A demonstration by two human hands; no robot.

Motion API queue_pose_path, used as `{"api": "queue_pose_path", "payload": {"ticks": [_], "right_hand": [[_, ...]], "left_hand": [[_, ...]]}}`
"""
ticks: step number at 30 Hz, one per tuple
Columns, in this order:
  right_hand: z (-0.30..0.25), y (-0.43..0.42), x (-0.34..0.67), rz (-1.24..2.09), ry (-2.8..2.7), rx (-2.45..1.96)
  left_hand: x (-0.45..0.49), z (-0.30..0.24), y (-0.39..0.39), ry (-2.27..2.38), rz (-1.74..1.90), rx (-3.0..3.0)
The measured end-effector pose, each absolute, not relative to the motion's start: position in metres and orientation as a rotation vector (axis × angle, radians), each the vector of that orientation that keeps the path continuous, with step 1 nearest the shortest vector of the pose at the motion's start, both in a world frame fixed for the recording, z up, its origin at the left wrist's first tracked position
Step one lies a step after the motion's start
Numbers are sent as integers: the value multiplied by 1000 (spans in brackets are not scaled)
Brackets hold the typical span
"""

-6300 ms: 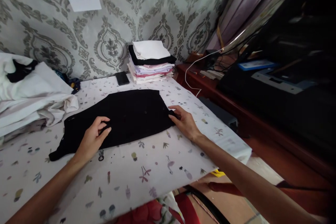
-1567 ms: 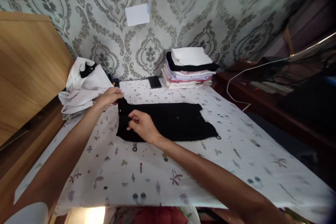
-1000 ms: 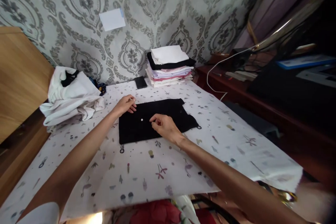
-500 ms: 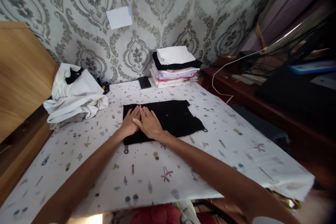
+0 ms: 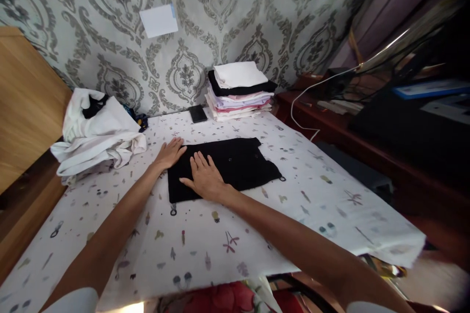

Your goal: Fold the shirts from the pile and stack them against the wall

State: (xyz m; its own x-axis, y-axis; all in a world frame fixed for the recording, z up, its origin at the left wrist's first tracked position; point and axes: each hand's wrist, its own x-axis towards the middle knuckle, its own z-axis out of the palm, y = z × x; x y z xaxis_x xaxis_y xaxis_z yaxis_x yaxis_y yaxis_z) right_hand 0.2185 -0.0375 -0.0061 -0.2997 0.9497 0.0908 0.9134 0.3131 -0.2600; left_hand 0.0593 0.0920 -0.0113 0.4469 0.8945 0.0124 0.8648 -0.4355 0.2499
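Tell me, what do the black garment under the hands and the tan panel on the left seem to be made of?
Black garment: soft matte cloth, probably cotton-like fabric; it lies limp and flat with a folded edge and small buttons. Tan panel: wood or wood-look laminate, smooth with slight sheen; streaky grain shows.

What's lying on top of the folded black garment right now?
The right hand lies flat, fingers spread, on the left part of the black garment. The left hand touches its left edge. The cloth beneath the right palm is covered.
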Motion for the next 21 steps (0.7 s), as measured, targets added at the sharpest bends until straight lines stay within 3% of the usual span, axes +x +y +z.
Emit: {"api": "queue_pose_path", "payload": {"ticks": [5, 7, 13, 16, 21], "right_hand": [[-2, -41, 221, 212, -2317, -1684], [3, -47, 221, 99, -2284, -1629], [16, -79, 197, -71, -2414, -1264], [15, -88, 184, -47, -2492, -1276], [25, -89, 188, 101, -2412, -1444]], "left_hand": [[56, -14, 85, 1600, 1069, 1883], [48, -13, 73, 1628, 1196, 1699], [29, 12, 43, 1433, 1033, 1132], [37, 28, 36, 1430, 838, 1071], [58, 45, 29, 1391, 838, 1158]]}}
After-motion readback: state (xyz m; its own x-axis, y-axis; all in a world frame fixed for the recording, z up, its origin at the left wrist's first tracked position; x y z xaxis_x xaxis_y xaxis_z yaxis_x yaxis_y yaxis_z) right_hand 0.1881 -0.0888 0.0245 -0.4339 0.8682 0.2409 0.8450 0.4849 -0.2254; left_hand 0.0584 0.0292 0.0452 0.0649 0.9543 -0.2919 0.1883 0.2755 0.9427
